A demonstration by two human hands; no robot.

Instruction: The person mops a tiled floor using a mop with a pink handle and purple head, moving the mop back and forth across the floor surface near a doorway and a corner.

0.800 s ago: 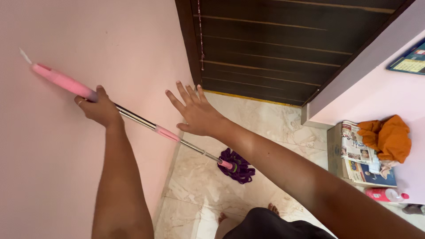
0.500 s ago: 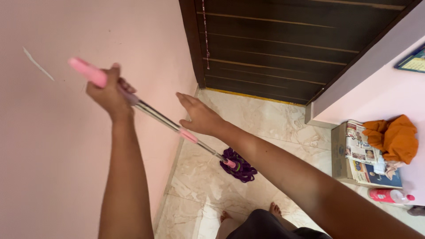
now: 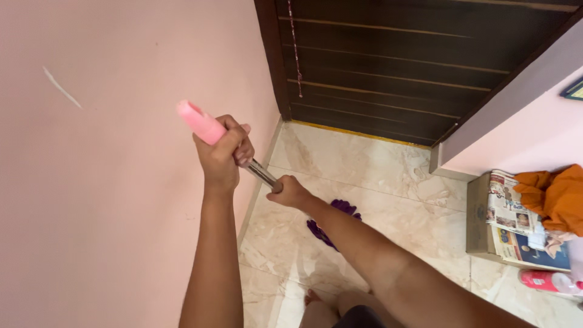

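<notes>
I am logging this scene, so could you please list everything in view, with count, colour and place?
mop: one, pink grip, steel pole, purple head on the floor
wall: one, pink, left
door: one, dark brown, top
floor: cream marble tiles
box: one, brown, right
newspapers: a few, on the box
cloth: one, orange, on the newspapers
bottle: one, pink, lying lower right
left hand: grips the pole's top
right hand: grips the pole lower down

Dark wooden door point(image 3: 413, 61) far; cardboard box point(image 3: 478, 212) right, bearing newspapers point(image 3: 510, 212) and orange cloth point(image 3: 555, 197); pink bottle point(image 3: 546, 281) near it.
</notes>
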